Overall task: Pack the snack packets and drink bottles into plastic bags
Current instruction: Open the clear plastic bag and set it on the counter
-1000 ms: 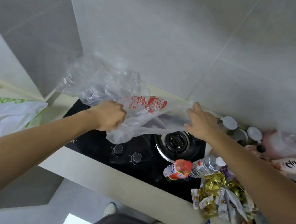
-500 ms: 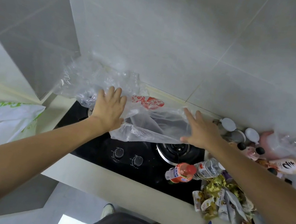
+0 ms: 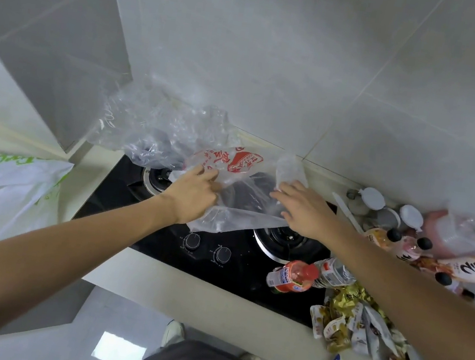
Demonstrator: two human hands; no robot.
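A clear plastic bag with red print (image 3: 235,207) lies over the black gas hob (image 3: 218,257). My left hand (image 3: 194,192) pinches the bag's left edge, and my right hand (image 3: 302,211) grips its right side. Behind it sits a crumpled clear bag (image 3: 157,131). A red-capped drink bottle (image 3: 292,277) and a clear water bottle (image 3: 336,271) lie on the hob's right edge. Several snack packets (image 3: 344,322) are heaped on the counter under my right forearm. More drink bottles (image 3: 460,268) lie at the far right.
A white bag with green print (image 3: 3,194) hangs at the left. White-lidded jars (image 3: 375,200) stand by the tiled wall. Two hob knobs (image 3: 207,248) face the counter's front edge. My shoes show on the floor below.
Both hands went from lying flat on the printed bag to gripping it. The left hand moved right and the right hand moved in toward the bag's middle.
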